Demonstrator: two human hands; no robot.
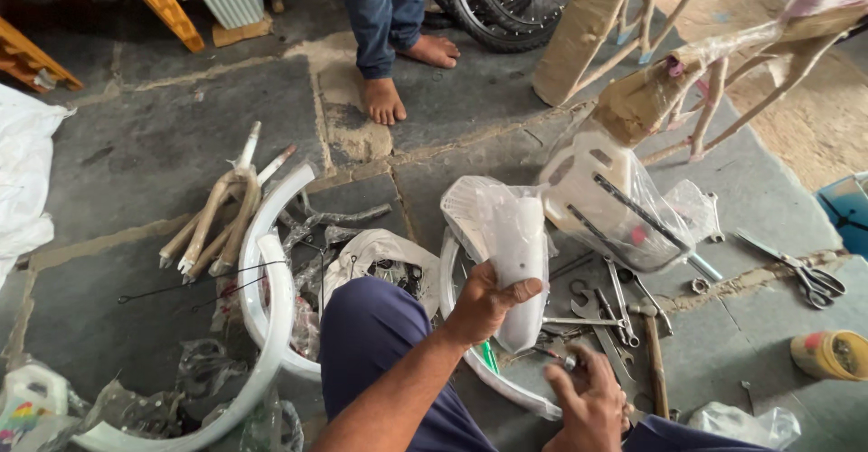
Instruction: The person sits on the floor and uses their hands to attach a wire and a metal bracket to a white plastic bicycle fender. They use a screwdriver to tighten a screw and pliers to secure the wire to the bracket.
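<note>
Pinching a small metal part (568,360) over the stone floor (136,145), the right hand (592,402) works beside the left hand (484,303), fingers wrapped round a plastic-wrapped white mudguard (511,235), with a yellow tin (830,354) right, a bagged white chain cover (615,203) beyond, and cardboard-wrapped bicycle frames (687,81) farthest

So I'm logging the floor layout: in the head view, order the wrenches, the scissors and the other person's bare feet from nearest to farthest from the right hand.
1. The wrenches: on the floor just above the right hand.
2. The scissors: farther off to the right, on the stone floor.
3. The bare feet: farthest, at the top of the view, left of the bicycle wheels.
</note>
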